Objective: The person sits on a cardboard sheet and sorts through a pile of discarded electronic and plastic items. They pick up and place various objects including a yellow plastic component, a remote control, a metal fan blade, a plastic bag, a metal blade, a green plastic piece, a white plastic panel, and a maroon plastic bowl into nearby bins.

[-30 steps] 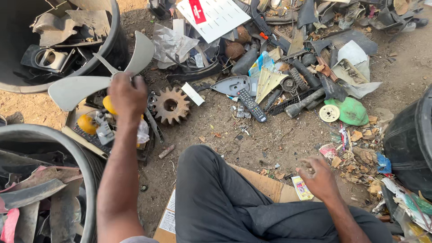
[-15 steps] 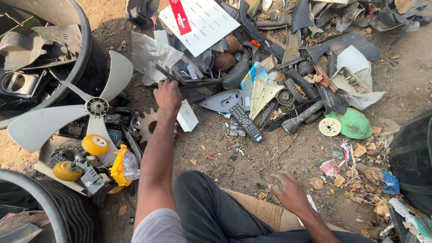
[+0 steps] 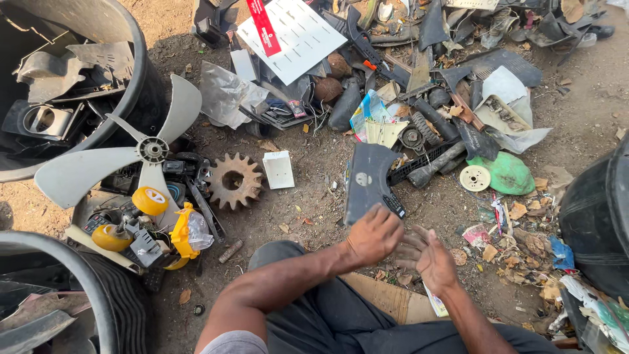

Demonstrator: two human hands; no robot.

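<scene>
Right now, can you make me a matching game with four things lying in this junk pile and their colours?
Things:
1. fan blade
2. gear wheel
3. round lid
4. remote control

Colours:
A. green
B. black
C. pale grey
D. rusty brown

Pairs: 1-C, 2-D, 3-A, 4-B. The left hand grips a dark flat plastic panel, right beside the remote control. The right hand is open next to it.
</scene>
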